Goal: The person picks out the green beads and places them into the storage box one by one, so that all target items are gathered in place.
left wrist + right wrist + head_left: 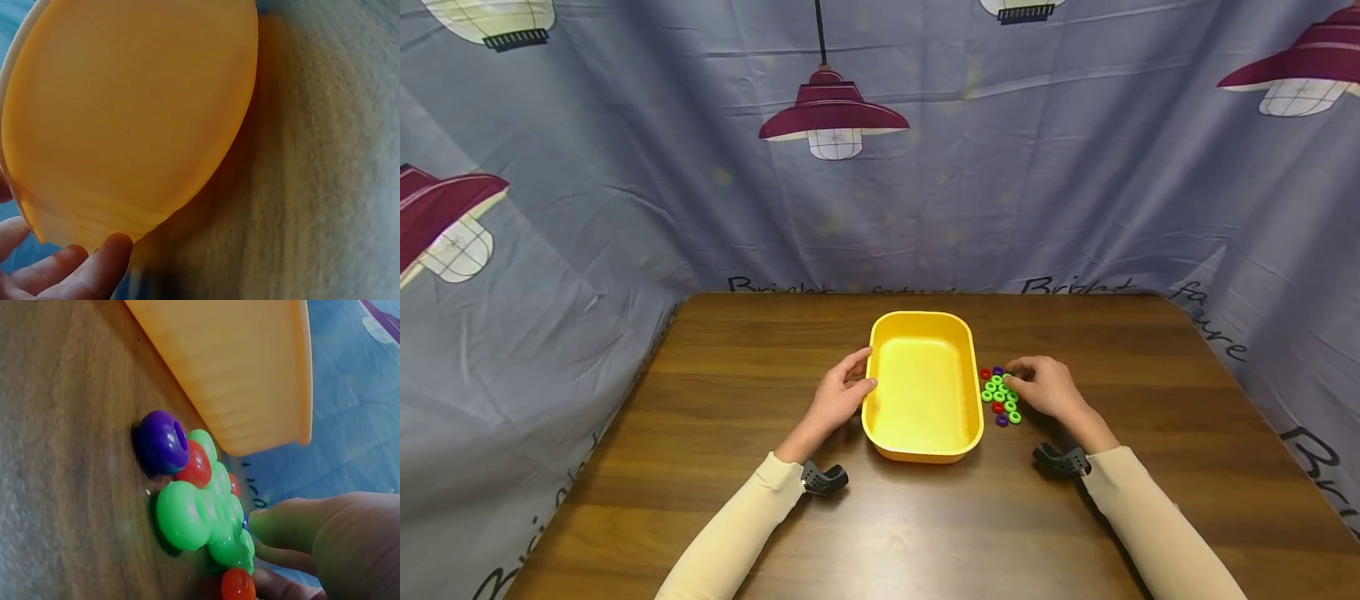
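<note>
Just right of the yellow tray, green, red and purple beads sit clustered on the surface! Right hand at their right edge, thumb and fingers narrow, can't tell if one's pinched; left hand grips the tray's left rim; lamp-print curtain beyond, far side.

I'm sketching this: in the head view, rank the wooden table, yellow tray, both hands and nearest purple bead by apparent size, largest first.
1. Wooden table
2. Yellow tray
3. Left hand and right hand: too alike to rank
4. Nearest purple bead
</note>
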`<state>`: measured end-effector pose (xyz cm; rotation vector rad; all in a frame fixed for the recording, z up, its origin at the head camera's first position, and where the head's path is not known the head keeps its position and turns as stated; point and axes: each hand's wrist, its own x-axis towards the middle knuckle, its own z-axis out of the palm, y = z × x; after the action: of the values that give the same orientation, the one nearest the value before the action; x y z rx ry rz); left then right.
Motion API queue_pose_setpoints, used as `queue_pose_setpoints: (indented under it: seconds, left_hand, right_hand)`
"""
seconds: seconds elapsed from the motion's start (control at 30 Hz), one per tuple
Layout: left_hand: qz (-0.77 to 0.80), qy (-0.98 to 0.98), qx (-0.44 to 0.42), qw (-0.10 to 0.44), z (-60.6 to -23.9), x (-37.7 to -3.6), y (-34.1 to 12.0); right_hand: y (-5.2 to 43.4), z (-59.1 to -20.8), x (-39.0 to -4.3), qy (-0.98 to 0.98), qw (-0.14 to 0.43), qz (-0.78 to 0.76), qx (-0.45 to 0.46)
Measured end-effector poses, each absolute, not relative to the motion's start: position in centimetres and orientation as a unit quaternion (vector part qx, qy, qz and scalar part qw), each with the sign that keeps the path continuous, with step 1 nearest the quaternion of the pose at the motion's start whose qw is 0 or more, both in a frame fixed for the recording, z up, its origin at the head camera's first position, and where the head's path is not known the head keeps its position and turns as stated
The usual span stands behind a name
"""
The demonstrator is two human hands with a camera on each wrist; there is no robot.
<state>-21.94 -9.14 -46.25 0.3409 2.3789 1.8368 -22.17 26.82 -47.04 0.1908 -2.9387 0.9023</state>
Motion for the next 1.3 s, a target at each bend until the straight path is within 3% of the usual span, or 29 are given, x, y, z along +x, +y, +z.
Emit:
queue_pose_setpoints:
  seconds: [0.47, 0.97, 1.3]
  left_hand:
    - [0.611, 0.78, 0.12, 0.06, -46.5, -22.1, -7.4]
    - [0.622, 0.777, 0.073, 0.06, -46.5, -21.7, -9.6]
    - [0.623, 0.775, 0.086, 0.068, -46.8, -21.7, -8.6]
  right_hand:
    - [28.7, -47.4, -21.0, -0.953, 0.058, 0.294, 0.046]
    - [25.8, -48.2, -22.7, -0.953, 0.088, 0.28, 0.074]
    - [27.0, -48.2, -22.0, -0.949, 0.094, 0.293, 0.061]
